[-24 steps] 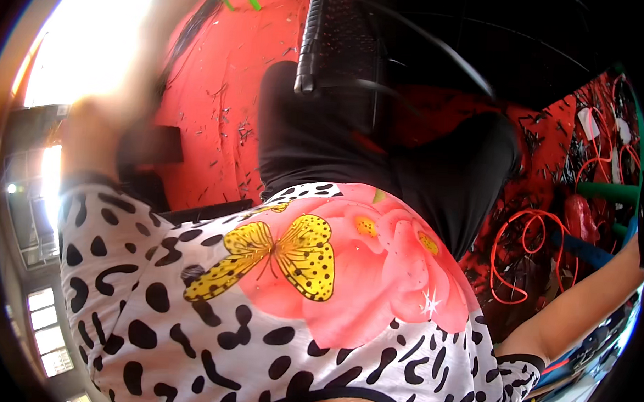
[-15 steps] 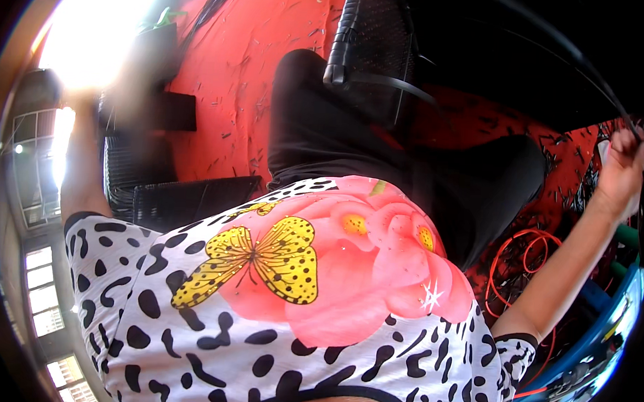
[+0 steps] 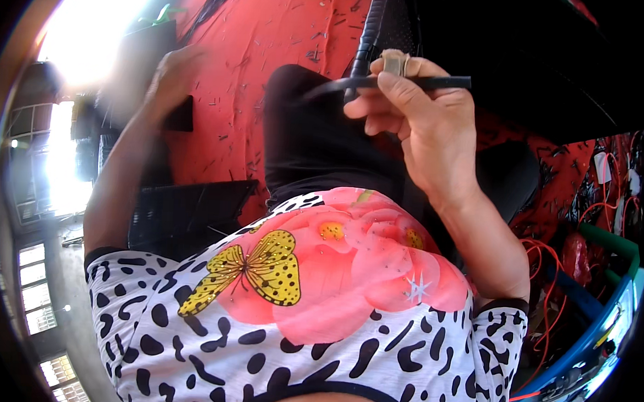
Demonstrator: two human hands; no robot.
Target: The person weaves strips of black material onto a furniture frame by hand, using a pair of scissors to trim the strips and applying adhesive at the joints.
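Note:
My right hand [image 3: 434,123] is closed over a thin black weaving strip [image 3: 439,82], which runs across the fingers. One end sticks out to the right past the knuckles; the other trails left and blurs above my knee. A beige wrap [image 3: 394,64] goes round one finger of that hand. Just behind the fingers stands a black woven wicker piece [image 3: 390,22] with a wrapped edge, partly covered by the hand. At the left, my left hand [image 3: 174,72] reaches forward over the red floor, its fingers smeared by motion and glare.
Scraps of black strip litter the red floor covering [image 3: 234,77]. Dark woven furniture parts [image 3: 187,210] are at the left. A large black shape [image 3: 540,60] fills the upper right. Tangled orange cord [image 3: 546,272] and a blue-green frame [image 3: 610,282] lie at the lower right.
My right hand has come in from the far right to in front of the wicker piece, with the black strip in it. My left hand has moved right, out of the glare.

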